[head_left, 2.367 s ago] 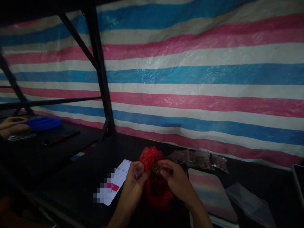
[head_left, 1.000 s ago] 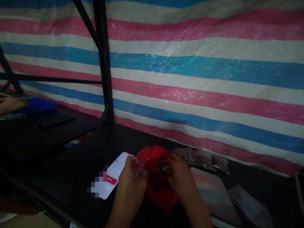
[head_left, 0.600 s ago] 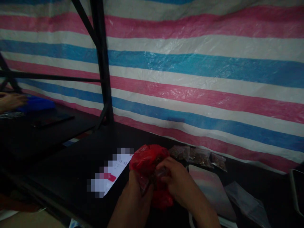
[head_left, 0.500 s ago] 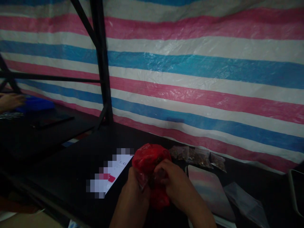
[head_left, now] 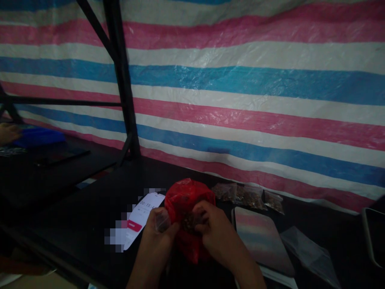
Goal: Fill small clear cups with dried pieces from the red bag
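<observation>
A red plastic bag (head_left: pixel 188 190) stands with its mouth spread on the dark table, small brown pieces (head_left: pixel 189 221) showing inside. My left hand (head_left: pixel 158 237) is closed at the bag's left side, thumb and fingers gripping a small clear plastic bag (head_left: pixel 162 220). Over the opening, my right hand (head_left: pixel 212 226) has its fingertips pinched together at the brown pieces; dark bits show between thumb and fingers, though dimly. Beside my right forearm lies a flat device with a shiny plate (head_left: pixel 261 237), which looks like a scale.
Several filled clear bags (head_left: pixel 251 196) lie behind the shiny plate; a flat clear bag (head_left: pixel 311 251) lies right of it. A lit phone (head_left: pixel 140 218) with a timer is at left. Another person's hand (head_left: pixel 9 134) is by a blue tray (head_left: pixel 42 136). A black frame post (head_left: pixel 123 80) rises behind.
My left hand has moved left, away from my right hand, with the clear bag now at its thumb. The brown pieces in the red bag's mouth show more. The view has shifted slightly.
</observation>
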Demonstrator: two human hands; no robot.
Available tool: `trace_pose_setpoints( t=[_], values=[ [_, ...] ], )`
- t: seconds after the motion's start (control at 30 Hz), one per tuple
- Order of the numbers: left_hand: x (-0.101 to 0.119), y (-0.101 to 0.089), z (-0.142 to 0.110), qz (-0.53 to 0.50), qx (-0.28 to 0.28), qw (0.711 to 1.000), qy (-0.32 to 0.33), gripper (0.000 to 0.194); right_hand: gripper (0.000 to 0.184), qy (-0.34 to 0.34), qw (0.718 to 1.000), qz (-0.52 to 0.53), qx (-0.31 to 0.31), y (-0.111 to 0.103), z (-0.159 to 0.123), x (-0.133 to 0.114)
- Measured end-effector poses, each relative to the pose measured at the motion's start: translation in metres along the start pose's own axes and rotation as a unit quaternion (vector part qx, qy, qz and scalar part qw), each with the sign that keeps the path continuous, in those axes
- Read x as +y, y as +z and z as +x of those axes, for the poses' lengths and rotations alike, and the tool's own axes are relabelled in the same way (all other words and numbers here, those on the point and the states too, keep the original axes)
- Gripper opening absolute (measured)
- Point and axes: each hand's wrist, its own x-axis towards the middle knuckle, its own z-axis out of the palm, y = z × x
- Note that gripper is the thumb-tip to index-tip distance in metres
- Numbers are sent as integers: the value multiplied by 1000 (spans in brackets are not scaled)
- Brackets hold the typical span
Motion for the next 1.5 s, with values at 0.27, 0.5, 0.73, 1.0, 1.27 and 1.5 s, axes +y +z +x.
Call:
trace_pose_setpoints(
  t=[0.27, 0.5, 0.73, 1.0, 1.27, 1.5],
  values=[
    [0, -2, 3, 146, 52, 974, 164, 34, 37, -3, 989, 144, 32, -7, 3, 4],
    [3, 4, 6, 257, 3, 940, 226, 18, 32, -83, 985, 138, 54, -17, -8, -36],
    [17, 13, 6, 246, -128, 936, 218, 24, 63, -228, 972, -31, 54, -14, -10, -50],
    [39, 23, 10, 167, -235, 936, 203, 32, 49, -252, 946, -53, 196, -23, -4, -35],
    [61, 36, 28, 51, -442, 885, 138, 26, 37, -225, 929, -31, 291, -51, 0, -29],
    [64, 19, 53, -6, -379, 918, 118, 30, 30, -125, 937, -5, 326, -31, 14, -17]
  ],
)
